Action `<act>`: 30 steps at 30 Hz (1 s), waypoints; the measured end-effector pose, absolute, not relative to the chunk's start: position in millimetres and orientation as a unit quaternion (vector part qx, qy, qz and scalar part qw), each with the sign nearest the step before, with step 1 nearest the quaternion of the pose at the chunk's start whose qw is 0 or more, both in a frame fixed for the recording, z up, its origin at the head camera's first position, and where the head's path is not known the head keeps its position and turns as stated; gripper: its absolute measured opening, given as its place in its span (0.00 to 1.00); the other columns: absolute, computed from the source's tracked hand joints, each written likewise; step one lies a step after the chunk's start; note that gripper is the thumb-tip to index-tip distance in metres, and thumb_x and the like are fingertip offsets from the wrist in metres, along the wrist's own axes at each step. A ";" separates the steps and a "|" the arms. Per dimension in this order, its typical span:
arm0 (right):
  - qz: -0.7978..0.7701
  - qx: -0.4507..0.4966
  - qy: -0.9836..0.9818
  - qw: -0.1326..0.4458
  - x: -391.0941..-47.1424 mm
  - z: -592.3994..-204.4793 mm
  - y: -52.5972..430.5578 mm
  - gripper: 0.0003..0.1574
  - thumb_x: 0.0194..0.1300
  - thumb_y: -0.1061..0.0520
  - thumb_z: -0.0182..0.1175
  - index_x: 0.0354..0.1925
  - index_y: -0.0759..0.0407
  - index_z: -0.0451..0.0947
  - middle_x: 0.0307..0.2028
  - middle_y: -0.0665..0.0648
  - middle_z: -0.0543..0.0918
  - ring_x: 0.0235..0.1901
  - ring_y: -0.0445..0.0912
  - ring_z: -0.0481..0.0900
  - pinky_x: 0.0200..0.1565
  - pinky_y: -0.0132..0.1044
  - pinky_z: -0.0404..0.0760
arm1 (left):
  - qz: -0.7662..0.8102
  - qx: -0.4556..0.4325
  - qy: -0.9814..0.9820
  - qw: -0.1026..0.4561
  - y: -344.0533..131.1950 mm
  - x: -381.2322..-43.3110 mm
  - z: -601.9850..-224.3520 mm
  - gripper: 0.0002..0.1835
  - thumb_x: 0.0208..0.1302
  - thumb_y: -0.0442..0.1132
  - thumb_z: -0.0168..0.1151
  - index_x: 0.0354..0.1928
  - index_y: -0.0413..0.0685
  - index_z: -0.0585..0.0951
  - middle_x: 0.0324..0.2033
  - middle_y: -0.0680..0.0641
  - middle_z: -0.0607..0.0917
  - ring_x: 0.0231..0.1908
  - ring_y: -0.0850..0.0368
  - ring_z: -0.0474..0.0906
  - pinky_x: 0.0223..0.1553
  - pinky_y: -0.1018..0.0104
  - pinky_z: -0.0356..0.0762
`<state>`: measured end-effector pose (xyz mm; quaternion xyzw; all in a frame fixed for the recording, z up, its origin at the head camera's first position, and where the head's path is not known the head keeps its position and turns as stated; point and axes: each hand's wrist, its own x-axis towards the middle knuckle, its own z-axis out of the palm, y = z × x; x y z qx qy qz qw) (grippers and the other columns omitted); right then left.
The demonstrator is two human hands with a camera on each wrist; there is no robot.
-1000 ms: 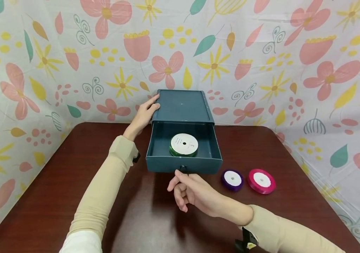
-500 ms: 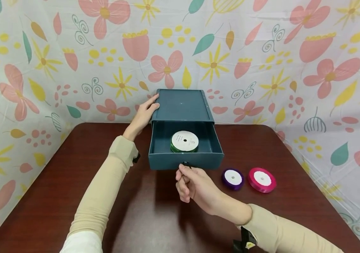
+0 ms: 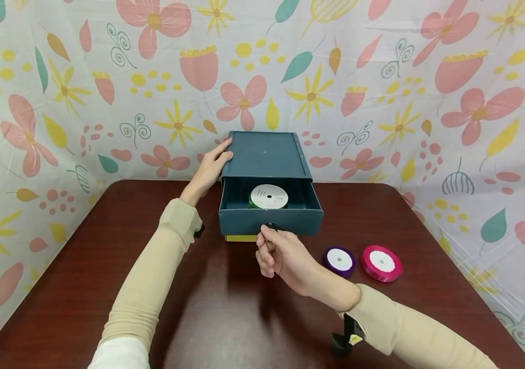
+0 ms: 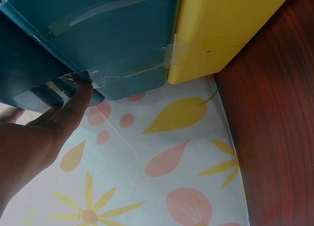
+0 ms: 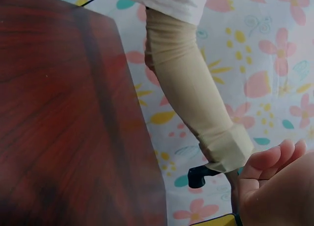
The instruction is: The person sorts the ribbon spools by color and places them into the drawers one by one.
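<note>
A dark teal drawer box (image 3: 267,154) stands at the table's far side with its drawer (image 3: 244,222) partly pulled out. Inside the drawer lies a green ribbon spool (image 3: 269,197) with a white face. My left hand (image 3: 209,169) rests against the box's left side, fingers extended toward the back; the left wrist view shows the hand (image 4: 54,123) touching the teal wall. At the drawer front my right hand (image 3: 287,259) has its thumb and curled fingers at the small dark handle (image 3: 270,225), which they partly hide. In the right wrist view only part of that hand (image 5: 274,187) shows.
A yellow unit (image 3: 240,238) sits beneath the teal box. To the right of the drawer, a purple ribbon spool (image 3: 339,260) and a pink ribbon spool (image 3: 381,263) lie on the dark wooden table (image 3: 188,318). A floral cloth (image 3: 382,92) hangs behind.
The drawer has slid partway back into the box, carrying the green spool away from me. My right hand has closed up to the handle and moved forward with it. My left hand stays put.
</note>
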<state>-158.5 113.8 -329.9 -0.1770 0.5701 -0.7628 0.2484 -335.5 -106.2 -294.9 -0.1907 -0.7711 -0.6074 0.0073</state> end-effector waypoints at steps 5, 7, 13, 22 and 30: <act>-0.762 -0.165 0.578 0.242 -168.3 -328.9 111.5 0.22 0.78 0.46 0.39 0.32 0.57 0.68 0.13 0.48 0.69 0.17 0.42 0.66 0.26 0.33 0.68 | -0.601 -0.196 -0.775 0.006 -104.3 -324.5 -285.1 0.29 0.76 0.45 0.43 0.76 0.54 0.55 0.64 0.40 0.72 0.21 0.60 0.68 0.29 0.69 0.69; -0.762 -0.161 0.580 0.240 -172.1 -328.3 110.0 0.22 0.78 0.45 0.39 0.32 0.57 0.68 0.13 0.48 0.69 0.17 0.42 0.66 0.26 0.33 0.68 | -0.601 -0.199 -0.774 0.005 -104.0 -322.8 -283.8 0.29 0.76 0.45 0.43 0.76 0.54 0.55 0.48 0.45 0.81 0.17 0.61 0.63 0.26 0.69 0.66; -0.759 -0.159 0.587 0.232 -182.4 -328.0 106.3 0.21 0.79 0.46 0.39 0.33 0.57 0.67 0.13 0.49 0.69 0.17 0.43 0.66 0.26 0.33 0.68 | -0.595 -0.202 -0.778 0.008 -104.4 -321.5 -283.9 0.29 0.76 0.44 0.43 0.76 0.53 0.55 0.08 0.56 0.59 0.10 0.62 0.52 0.21 0.68 0.60; -0.759 -0.131 0.598 0.222 -195.9 -327.7 103.6 0.22 0.78 0.45 0.39 0.35 0.59 0.66 0.13 0.48 0.68 0.17 0.43 0.65 0.28 0.35 0.68 | -0.576 -0.192 -0.794 0.014 -103.6 -320.0 -283.7 0.29 0.76 0.46 0.43 0.76 0.54 0.55 0.55 0.40 0.74 0.22 0.67 0.62 0.33 0.67 0.65; -0.762 -0.116 0.601 0.213 -209.2 -326.1 101.5 0.21 0.78 0.45 0.39 0.34 0.57 0.66 0.13 0.49 0.68 0.17 0.44 0.64 0.29 0.35 0.67 | -0.592 -0.198 -0.781 0.016 -104.9 -331.2 -292.1 0.29 0.76 0.48 0.44 0.76 0.57 0.55 0.11 0.57 0.62 0.09 0.61 0.51 0.21 0.65 0.60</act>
